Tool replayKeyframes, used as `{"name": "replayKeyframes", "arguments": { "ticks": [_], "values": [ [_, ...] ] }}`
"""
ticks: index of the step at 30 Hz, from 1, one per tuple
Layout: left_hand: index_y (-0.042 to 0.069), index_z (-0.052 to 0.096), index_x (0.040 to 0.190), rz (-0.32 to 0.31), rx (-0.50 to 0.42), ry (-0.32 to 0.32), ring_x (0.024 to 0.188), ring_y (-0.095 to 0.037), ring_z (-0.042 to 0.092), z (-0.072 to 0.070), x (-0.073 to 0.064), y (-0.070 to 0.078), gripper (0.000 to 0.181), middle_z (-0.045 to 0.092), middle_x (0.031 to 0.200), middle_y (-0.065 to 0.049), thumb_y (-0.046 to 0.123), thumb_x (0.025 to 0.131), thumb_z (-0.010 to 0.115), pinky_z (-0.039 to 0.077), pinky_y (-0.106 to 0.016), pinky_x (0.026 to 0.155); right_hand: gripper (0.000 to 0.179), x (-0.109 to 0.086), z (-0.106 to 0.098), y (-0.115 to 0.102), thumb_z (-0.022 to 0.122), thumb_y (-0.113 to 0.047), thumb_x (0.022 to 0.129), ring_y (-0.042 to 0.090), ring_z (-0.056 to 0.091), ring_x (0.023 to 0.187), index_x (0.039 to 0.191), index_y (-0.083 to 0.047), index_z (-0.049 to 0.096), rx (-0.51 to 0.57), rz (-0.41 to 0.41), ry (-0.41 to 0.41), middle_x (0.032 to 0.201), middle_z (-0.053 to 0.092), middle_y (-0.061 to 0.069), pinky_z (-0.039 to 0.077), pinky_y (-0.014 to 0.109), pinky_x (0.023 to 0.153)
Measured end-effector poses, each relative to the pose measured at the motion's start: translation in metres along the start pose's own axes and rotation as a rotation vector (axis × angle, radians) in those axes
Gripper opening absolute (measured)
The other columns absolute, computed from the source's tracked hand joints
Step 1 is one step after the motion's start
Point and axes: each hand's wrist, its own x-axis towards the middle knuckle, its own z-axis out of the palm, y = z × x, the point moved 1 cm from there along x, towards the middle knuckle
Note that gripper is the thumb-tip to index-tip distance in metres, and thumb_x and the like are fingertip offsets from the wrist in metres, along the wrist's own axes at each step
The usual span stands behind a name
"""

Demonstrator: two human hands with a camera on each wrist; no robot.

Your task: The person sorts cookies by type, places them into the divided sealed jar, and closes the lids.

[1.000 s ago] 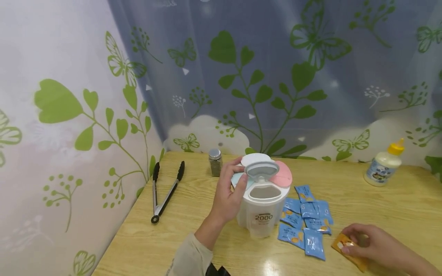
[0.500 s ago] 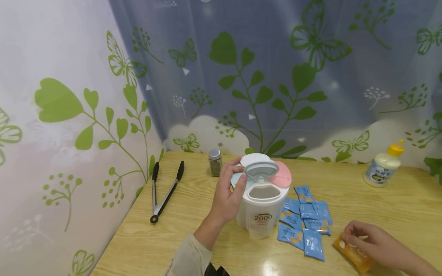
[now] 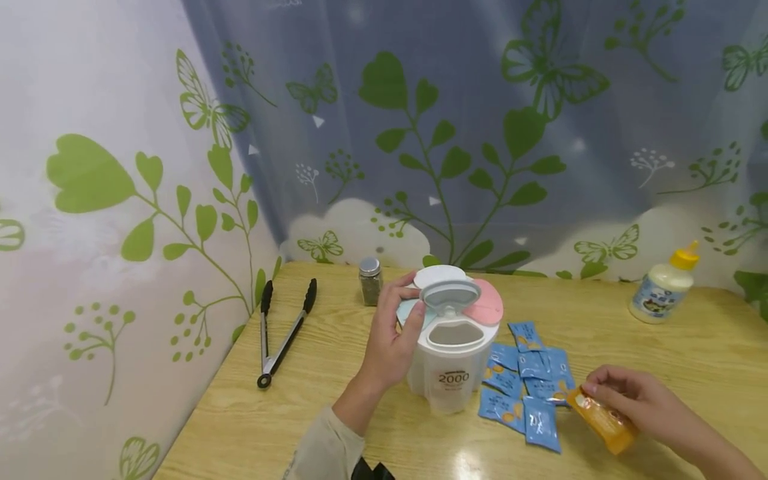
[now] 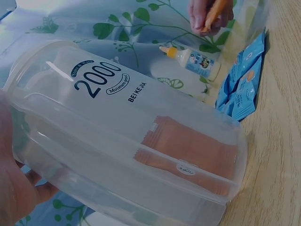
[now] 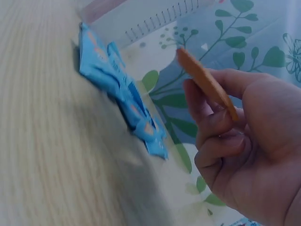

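A clear plastic storage container (image 3: 454, 389), marked 2000, stands on the table. One grey flap (image 3: 451, 294) of its lid is raised over an opening; the white, pink and blue flaps are down. My left hand (image 3: 391, 333) grips the container's left side near the top, thumb in front. Through the wall in the left wrist view, an orange packet (image 4: 188, 146) shows inside at the bottom. To the right, my right hand (image 3: 639, 403) pinches another orange packet (image 3: 603, 420) between thumb and fingers, and the right wrist view has this packet (image 5: 207, 82) edge-on above the table.
Several blue packets (image 3: 542, 423) lie in a loose cluster right of the container. Black-tipped tongs (image 3: 282, 353) lie spread at the left. Behind the container stands a small spice jar (image 3: 371, 283). A yellow-capped squeeze bottle (image 3: 660, 293) is at the back right.
My right hand has lifted the orange packet from the tabletop and brought it slightly up and left, toward the blue packets. The left hand has kept its hold on the container.
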Motion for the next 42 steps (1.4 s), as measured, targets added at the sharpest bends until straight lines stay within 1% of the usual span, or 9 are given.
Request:
{"name": "replayKeyframes", "arguments": {
  "ticks": [5,9,12,19,25,30,32,38,42],
  "values": [
    [0.003,0.056,0.113,0.009,-0.002,-0.001,0.143,-0.026,0.041,-0.001,0.000,0.000,0.016,0.051,0.138,-0.015,0.012,0.101,0.050,0.037,-0.052,0.115,0.038,0.005,0.002,-0.014,0.048,-0.032,0.106,0.013,0.063,0.071,0.121,0.001,0.058,0.076,0.134,0.044,0.093,0.067,0.000,0.057,0.033,0.060],
    [0.003,0.056,0.112,0.004,-0.004,0.001,0.143,-0.026,0.041,-0.001,0.000,0.000,0.016,0.051,0.138,-0.015,0.012,0.101,0.050,0.037,-0.052,0.115,0.037,0.008,0.004,-0.027,0.048,-0.034,0.106,0.017,0.066,0.074,0.120,-0.002,0.058,0.131,0.141,0.070,0.095,0.068,0.003,0.060,0.037,0.063],
    [0.002,0.056,0.113,0.001,-0.006,-0.001,0.143,-0.026,0.040,-0.001,-0.001,0.000,0.017,0.050,0.138,-0.015,0.012,0.101,0.049,0.037,-0.052,0.115,0.035,0.010,0.005,-0.038,0.047,-0.034,0.106,0.017,0.066,0.072,0.118,-0.003,0.059,0.141,0.108,0.085,0.093,0.068,0.003,0.059,0.038,0.062],
    [0.002,0.055,0.113,-0.002,-0.007,-0.008,0.143,-0.026,0.040,-0.002,0.000,0.001,0.018,0.049,0.141,-0.015,0.014,0.102,0.048,0.037,-0.052,0.114,0.036,0.016,0.014,-0.067,0.051,-0.036,0.104,0.014,0.059,0.069,0.119,-0.004,0.059,0.144,0.055,0.189,0.089,0.066,-0.003,0.055,0.032,0.059],
    [0.002,0.056,0.113,-0.005,-0.004,-0.002,0.143,-0.026,0.040,-0.002,0.000,-0.001,0.018,0.048,0.142,-0.015,0.014,0.102,0.048,0.037,-0.053,0.114,0.031,0.023,0.023,-0.097,0.053,-0.034,0.103,0.018,0.047,0.061,0.113,-0.005,0.060,0.178,-0.041,0.245,0.080,0.059,-0.006,0.043,0.032,0.053],
    [0.002,0.056,0.112,-0.005,-0.003,-0.001,0.143,-0.026,0.040,-0.003,-0.001,-0.002,0.017,0.048,0.143,-0.015,0.013,0.101,0.049,0.037,-0.053,0.114,0.024,0.030,0.030,-0.120,0.056,-0.028,0.103,0.017,0.048,0.061,0.110,-0.006,0.062,0.231,-0.115,0.293,0.079,0.059,-0.004,0.043,0.030,0.052],
    [0.002,0.056,0.112,-0.003,-0.001,-0.001,0.143,-0.027,0.040,-0.003,-0.001,-0.002,0.016,0.048,0.143,-0.015,0.012,0.101,0.049,0.037,-0.053,0.114,0.021,0.034,0.033,-0.130,0.058,-0.027,0.102,0.016,0.049,0.061,0.109,-0.007,0.063,0.286,-0.140,0.311,0.078,0.058,-0.003,0.043,0.028,0.052],
    [0.002,0.056,0.112,0.006,0.003,0.001,0.143,-0.029,0.041,-0.003,0.000,-0.001,0.017,0.048,0.143,-0.016,0.013,0.101,0.050,0.038,-0.054,0.113,0.012,0.047,0.044,-0.161,0.061,-0.019,0.099,0.011,0.052,0.064,0.107,-0.010,0.064,0.572,-0.241,0.328,0.080,0.063,-0.002,0.046,0.022,0.055],
    [0.002,0.056,0.112,0.005,0.005,-0.002,0.142,-0.027,0.041,-0.002,0.000,-0.002,0.017,0.048,0.143,-0.015,0.013,0.101,0.050,0.038,-0.052,0.113,0.012,0.050,0.051,-0.177,0.062,-0.017,0.099,0.012,0.056,0.062,0.108,-0.010,0.063,0.612,-0.308,0.353,0.079,0.066,-0.001,0.047,0.023,0.054]
  ]
}}
